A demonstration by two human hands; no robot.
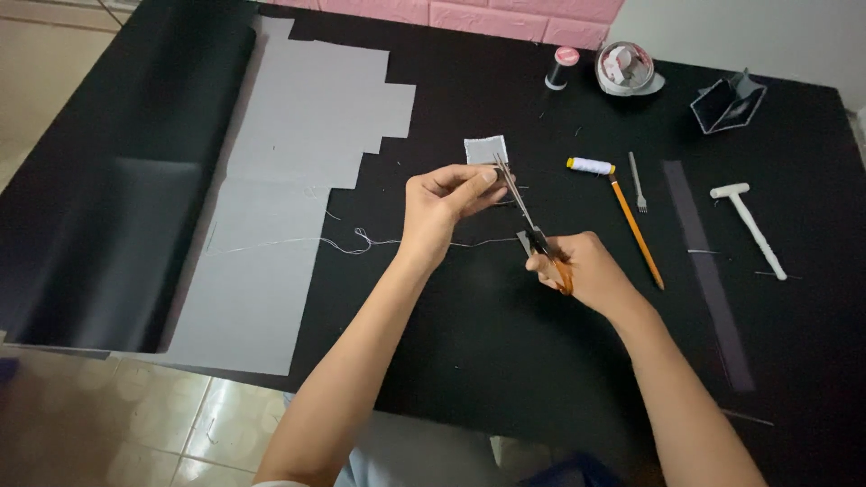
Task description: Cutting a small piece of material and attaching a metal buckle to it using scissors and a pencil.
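While the left hand (446, 203) pinches a small dark piece at its fingertips, the right hand (582, 269) works orange-handled scissors (532, 230), blades angled up toward that pinch. To cut well, judging from this: keep the piece taut and steady, keep fingertips back from the blades, close them in one short clean snip close to the edge. Left hand is narrow, thumb against forefinger, gripping the piece; exactly what it is can't be told, it's mostly hidden. Right hand is curled shut round the scissor handles, blades look nearly closed. A small grey fabric square (485, 149) lies just beyond the left hand on the black surface (505, 361). A loose thread (361, 242) trails out to the left of the left wrist, toward a big grey sheet (289, 180). Right of the right hand: white thread spool (591, 166), orange pencil (636, 233), small metal fork tool (637, 182), white mallet (749, 225), farther off.
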